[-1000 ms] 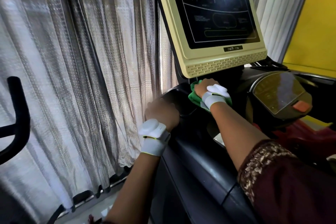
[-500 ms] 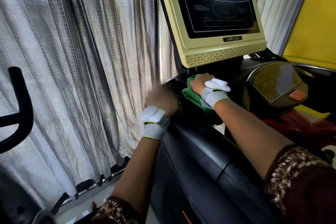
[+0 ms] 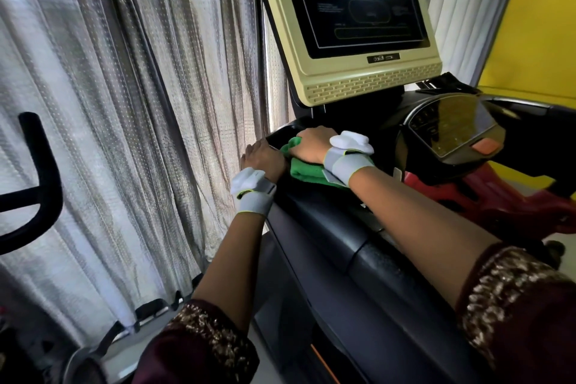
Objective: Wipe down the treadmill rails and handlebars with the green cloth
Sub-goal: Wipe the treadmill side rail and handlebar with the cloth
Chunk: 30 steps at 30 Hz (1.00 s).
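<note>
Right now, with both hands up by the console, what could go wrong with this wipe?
1. The right hand presses the green cloth on the black rail, not far from the control panel and its orange button; a long stroke might bump them.
2. The left hand rests on the rail's edge beside the curtain; it may snag the fabric.
</note>
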Each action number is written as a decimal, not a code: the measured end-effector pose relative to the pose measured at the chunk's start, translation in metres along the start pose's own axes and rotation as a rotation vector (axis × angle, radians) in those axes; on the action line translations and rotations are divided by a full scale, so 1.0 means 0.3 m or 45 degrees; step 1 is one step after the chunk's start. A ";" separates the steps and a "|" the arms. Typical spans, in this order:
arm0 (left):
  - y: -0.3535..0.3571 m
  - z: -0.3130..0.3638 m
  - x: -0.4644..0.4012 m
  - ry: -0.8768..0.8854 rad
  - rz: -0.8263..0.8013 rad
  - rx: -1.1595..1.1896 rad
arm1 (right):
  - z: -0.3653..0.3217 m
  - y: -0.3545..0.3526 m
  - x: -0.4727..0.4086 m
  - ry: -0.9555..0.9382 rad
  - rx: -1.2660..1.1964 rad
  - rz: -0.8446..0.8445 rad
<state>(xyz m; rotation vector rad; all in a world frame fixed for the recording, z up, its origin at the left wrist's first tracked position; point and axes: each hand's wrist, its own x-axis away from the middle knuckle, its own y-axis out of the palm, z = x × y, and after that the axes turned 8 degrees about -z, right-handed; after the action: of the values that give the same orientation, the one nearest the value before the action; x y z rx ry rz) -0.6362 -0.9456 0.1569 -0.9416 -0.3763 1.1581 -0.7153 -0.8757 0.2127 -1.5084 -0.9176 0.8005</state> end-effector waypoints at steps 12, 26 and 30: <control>-0.030 0.007 0.033 -0.053 -0.073 0.195 | 0.034 0.013 0.127 -0.140 -0.183 0.060; -0.039 -0.019 0.162 0.037 -0.129 0.254 | 0.087 0.033 0.263 -0.388 -0.244 -0.049; -0.062 0.006 0.236 -0.002 -0.061 0.394 | 0.065 0.022 0.279 -0.384 -0.267 -0.054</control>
<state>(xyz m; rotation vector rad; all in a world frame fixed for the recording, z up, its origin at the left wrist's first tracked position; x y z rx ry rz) -0.5983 -0.8830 0.1585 -0.6584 -0.2113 1.1346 -0.6930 -0.7930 0.2041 -1.5671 -1.2865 0.9399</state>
